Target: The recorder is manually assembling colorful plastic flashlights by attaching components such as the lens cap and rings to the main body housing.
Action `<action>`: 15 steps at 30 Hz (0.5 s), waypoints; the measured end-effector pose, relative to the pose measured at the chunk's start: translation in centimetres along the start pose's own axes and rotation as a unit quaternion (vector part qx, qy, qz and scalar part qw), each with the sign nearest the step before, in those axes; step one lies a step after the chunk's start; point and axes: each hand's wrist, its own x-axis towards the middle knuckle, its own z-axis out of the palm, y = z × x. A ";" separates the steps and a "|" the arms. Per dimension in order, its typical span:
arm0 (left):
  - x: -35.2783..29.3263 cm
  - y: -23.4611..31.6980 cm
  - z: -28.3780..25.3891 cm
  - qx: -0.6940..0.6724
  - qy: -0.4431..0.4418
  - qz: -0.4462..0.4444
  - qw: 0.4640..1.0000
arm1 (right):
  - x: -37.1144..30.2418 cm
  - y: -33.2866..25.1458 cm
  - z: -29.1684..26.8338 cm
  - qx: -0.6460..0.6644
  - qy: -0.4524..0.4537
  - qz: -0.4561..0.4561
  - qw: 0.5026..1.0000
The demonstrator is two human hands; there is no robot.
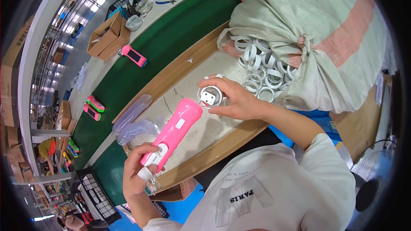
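Pink flashlight (177, 126) and ring (220, 95), gripped by left and right hands (136, 173) (242, 99), hover over grey worktop (214, 64) beside green conveyor (158, 51)

Smooth, glossy plastic is seen on the pink flashlight body (176, 129); the lamp head (209, 97) is rimmed in white plastic and lined with a shiny, silvery finish. The white rings (257, 62) are made of smooth plastic. The sack (319, 25) is woven of coarse, matt, creased fabric; the carton (114, 45) is formed of matt brown cardboard.
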 end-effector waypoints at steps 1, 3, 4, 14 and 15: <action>-0.3 0.1 0.0 0.000 0.005 0.003 1.000 | -0.2 -0.4 -0.1 0.017 0.001 0.014 1.000; -0.8 0.2 0.0 0.001 -0.014 0.012 1.000 | -0.5 -0.8 -0.1 0.037 -0.004 0.025 0.999; -1.0 0.4 0.1 0.001 -0.006 0.013 1.000 | -0.5 -1.1 -0.1 0.020 -0.005 0.017 1.000; 1.5 2.8 1.1 0.176 -0.097 0.011 0.980 | 0.6 -3.1 -0.4 -0.208 -0.145 -0.059 0.965; 1.5 2.6 1.0 0.206 -0.083 -0.003 0.975 | 0.7 -3.6 -0.3 -0.221 -0.142 -0.063 0.963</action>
